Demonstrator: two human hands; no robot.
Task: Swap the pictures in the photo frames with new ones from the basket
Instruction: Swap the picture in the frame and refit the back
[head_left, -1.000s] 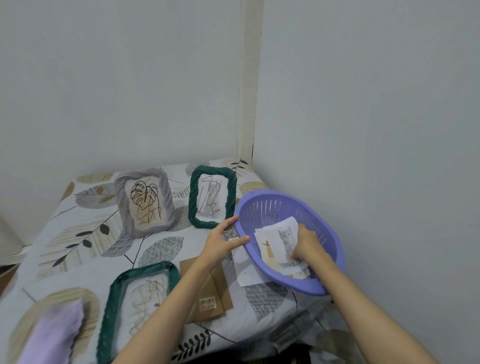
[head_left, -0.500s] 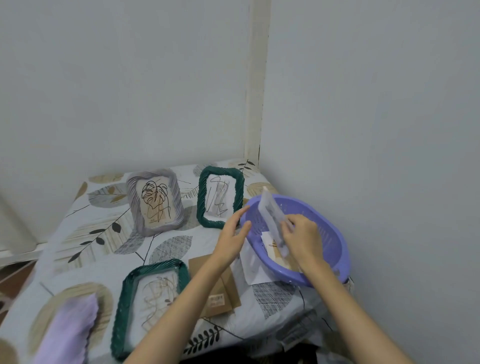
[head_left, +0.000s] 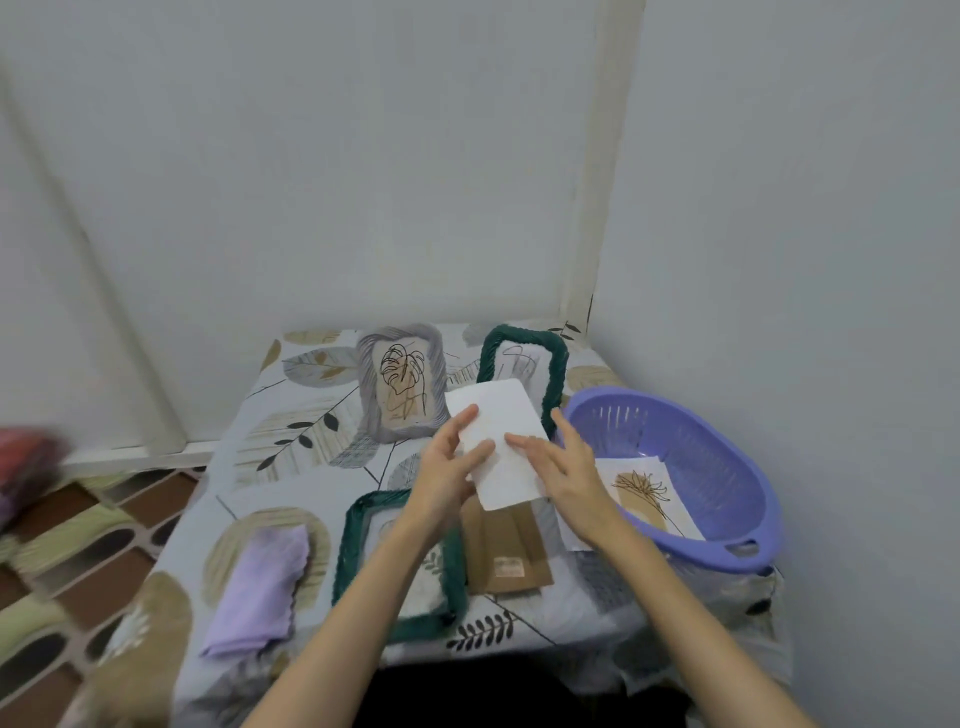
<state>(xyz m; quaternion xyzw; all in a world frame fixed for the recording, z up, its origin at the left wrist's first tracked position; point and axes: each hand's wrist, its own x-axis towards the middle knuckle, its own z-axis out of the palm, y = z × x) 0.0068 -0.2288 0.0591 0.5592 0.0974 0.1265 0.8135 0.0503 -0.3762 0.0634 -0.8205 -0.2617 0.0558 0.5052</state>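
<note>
Picture: a white rectangular paper sheet (head_left: 501, 441), blank side up, was held above the worktop (head_left: 291, 478), between the frames and the basket.
Left hand (head_left: 451, 467): fingers held the sheet's left edge, thumb on top.
Right hand (head_left: 563, 467): fingers lay fairly straight on the sheet's right edge.
Basket: a purple round plastic basket (head_left: 727, 467) held a leaf-drawing print (head_left: 644, 493).
Frames: a green woven frame (head_left: 348, 551) lay under the left forearm; a grey woven frame (head_left: 402, 384) and another green frame (head_left: 556, 374) lay beyond.
Beside: a brown cardboard backing (head_left: 506, 556); a lilac folded cloth (head_left: 260, 582).

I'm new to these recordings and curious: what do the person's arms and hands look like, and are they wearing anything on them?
Both forearms are bare, with no sleeves in view. The left hand and right hand show no gloves, rings, watch or bracelet.
</note>
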